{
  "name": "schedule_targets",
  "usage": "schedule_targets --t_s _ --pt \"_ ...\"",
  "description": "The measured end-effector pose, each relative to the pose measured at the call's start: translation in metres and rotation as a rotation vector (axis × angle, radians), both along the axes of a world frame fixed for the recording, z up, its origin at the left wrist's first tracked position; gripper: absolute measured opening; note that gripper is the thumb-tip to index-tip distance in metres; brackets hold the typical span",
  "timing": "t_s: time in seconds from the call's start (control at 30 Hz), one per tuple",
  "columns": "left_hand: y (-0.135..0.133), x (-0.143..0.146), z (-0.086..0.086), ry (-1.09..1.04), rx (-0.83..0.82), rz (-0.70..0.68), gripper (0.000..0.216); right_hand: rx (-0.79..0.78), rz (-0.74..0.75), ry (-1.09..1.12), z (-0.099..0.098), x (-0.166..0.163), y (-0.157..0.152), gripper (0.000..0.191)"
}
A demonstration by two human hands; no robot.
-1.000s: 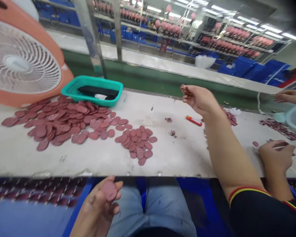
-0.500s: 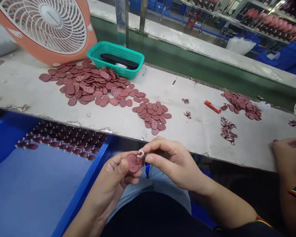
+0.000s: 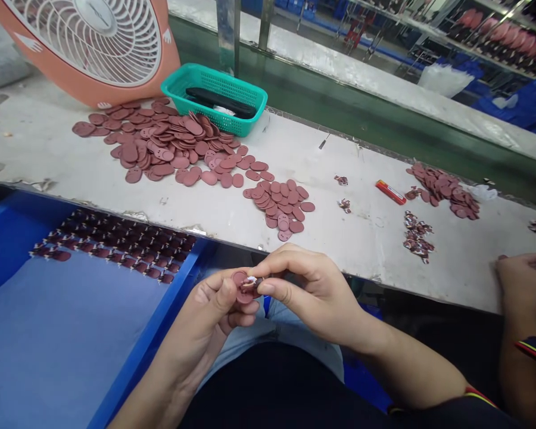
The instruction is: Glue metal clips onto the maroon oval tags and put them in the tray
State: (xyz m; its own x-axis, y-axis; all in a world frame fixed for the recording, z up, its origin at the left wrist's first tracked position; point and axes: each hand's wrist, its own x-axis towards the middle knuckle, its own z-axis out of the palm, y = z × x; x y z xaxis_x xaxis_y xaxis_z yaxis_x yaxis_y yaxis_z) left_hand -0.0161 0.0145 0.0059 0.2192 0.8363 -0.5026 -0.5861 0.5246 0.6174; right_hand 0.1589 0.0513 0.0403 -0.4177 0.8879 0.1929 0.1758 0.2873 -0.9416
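Between the thumb and fingers of my left hand (image 3: 214,304) is a dark red oval disc (image 3: 240,296). My right hand (image 3: 306,292) pinches a small brown and white figure piece (image 3: 250,282) against the disc's face. Fingertips partly cover both parts, so I cannot tell how they are joined. Just beyond my hands, a small heap of matching red discs (image 3: 274,202) lies on the white table (image 3: 339,250). More small brown and white pieces (image 3: 417,235) lie to the right.
A blue tray (image 3: 147,342) at the left holds rows of discs with pieces on them. Behind stand an orange fan (image 3: 172,53), a large disc pile (image 3: 161,143) and a green basket (image 3: 254,119). A red tube (image 3: 390,192) lies right; a co-worker's hand (image 3: 524,280) is at the right edge.
The small figure piece has tilted and now lies closer over the disc's face. My hands stay in nearly the same place; the view has shifted slightly.
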Motion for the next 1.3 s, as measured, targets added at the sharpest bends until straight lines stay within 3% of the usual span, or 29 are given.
schedule_targets --t_s 0.6,0.93,1.3 --pt "-0.0009 0.0013 0.0019 -0.038 -0.039 0.007 0.032 0.088 0.022 -0.084 0.0026 0.0019 -0.0014 0.009" --pt "-0.0031 -0.0024 -0.0014 -0.060 -0.038 0.017 0.030 0.245 0.086 -0.096 0.0045 -0.0016 -0.0012 0.009" --pt "-0.0061 -0.0024 0.0017 -0.019 0.010 0.007 0.035 0.245 0.114 -0.049 0.0010 -0.0001 -0.0038 0.013"
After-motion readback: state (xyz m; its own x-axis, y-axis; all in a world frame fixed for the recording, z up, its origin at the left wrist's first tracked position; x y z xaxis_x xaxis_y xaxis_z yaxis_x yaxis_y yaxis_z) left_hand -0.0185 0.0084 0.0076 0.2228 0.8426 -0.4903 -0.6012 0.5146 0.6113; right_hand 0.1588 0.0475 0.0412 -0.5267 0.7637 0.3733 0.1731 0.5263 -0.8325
